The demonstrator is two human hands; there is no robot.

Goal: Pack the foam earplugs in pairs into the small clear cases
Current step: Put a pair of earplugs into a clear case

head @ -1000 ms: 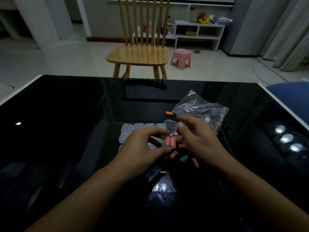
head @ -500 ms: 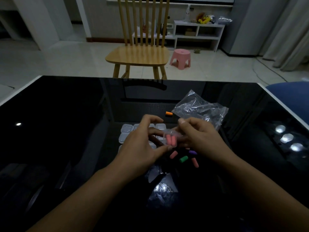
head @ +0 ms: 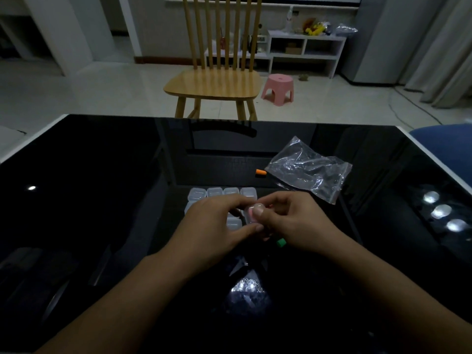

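A small clear case [head: 251, 213] with pink earplugs inside is held between both hands above the black glass table [head: 102, 187]. My left hand [head: 217, 226] pinches it from the left with thumb below and fingers above. My right hand [head: 296, 223] grips it from the right, its thumb pressing on the lid. Several empty clear cases [head: 222, 193] lie in rows just behind my hands. A green earplug [head: 281, 242] peeks out under my right hand. An orange earplug [head: 261, 172] lies farther back.
A crumpled clear zip bag [head: 310, 168] lies at the back right of the cases. Beyond the table's far edge stand a wooden chair [head: 214, 83] and a pink stool [head: 278, 89]. A blue seat [head: 444, 141] is at the right.
The case's lid, open a second ago, has been folded down and both hands have closed in around the case. The loose pink earplugs below are now hidden by my hands.
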